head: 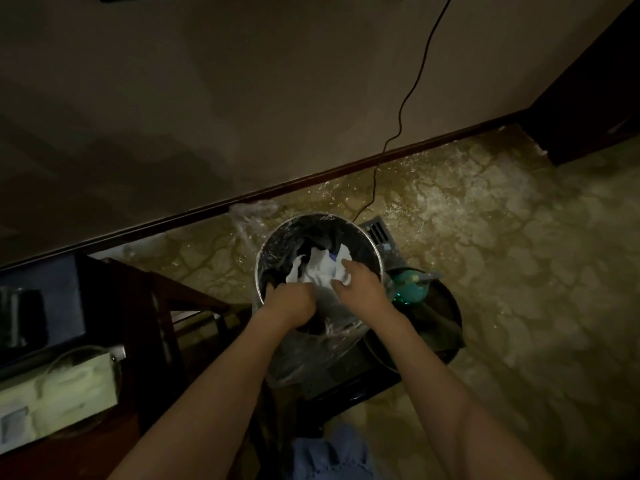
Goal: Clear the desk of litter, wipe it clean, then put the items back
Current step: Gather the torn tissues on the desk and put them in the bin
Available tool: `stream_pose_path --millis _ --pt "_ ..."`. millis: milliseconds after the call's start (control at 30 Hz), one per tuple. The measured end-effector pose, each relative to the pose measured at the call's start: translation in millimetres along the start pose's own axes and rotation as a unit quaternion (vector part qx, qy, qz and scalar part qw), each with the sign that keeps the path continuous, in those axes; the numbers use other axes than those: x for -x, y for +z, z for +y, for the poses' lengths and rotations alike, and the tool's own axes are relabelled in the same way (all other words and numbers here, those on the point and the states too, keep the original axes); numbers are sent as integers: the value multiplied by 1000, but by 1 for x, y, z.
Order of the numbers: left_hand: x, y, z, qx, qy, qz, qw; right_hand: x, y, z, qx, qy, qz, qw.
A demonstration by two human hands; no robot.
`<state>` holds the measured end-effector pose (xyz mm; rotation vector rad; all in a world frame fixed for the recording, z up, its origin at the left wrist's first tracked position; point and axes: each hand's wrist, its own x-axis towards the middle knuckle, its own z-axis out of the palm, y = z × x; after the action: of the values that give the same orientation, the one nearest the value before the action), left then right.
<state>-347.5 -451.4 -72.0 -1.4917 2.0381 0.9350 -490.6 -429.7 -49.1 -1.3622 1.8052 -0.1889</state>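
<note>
The litter-clearing step is in hand: both hands are reaching into the round, plastic-lined waste bin [318, 268] on the floor, where the crumpled white paper litter [320, 270] is lying. The left hand [289, 301] is curling its grip over the liner at the near rim; the right hand [360, 289] is pinching the paper. The wad is bunched, showing no clear long axis or heading. Next, probably, releasing it and returning to the counter [69, 441].
</note>
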Motion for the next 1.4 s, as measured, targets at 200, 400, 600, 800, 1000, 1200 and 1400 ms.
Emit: stream_pose_path --millis 200,400,600,800,1000,1200,1400 --pt "42 -24 -10 133 21 204 970 8 10 -16 90 -18 49 995" --pt "122 -23 -33 194 -18 251 948 47 37 -65 82 -102 79 988" --pt "212 2 -86 198 -77 305 929 111 88 -121 99 -189 76 974" --pt "299 62 -161 217 -98 330 913 187 166 -168 88 -244 54 964" --pt "398 144 -249 239 -149 342 896 270 269 -197 79 -272 36 958" --pt "472 209 -323 247 -193 333 889 330 357 -211 130 -281 23 951" --pt "503 256 -349 248 -188 314 897 370 407 -202 212 -280 -72 933"
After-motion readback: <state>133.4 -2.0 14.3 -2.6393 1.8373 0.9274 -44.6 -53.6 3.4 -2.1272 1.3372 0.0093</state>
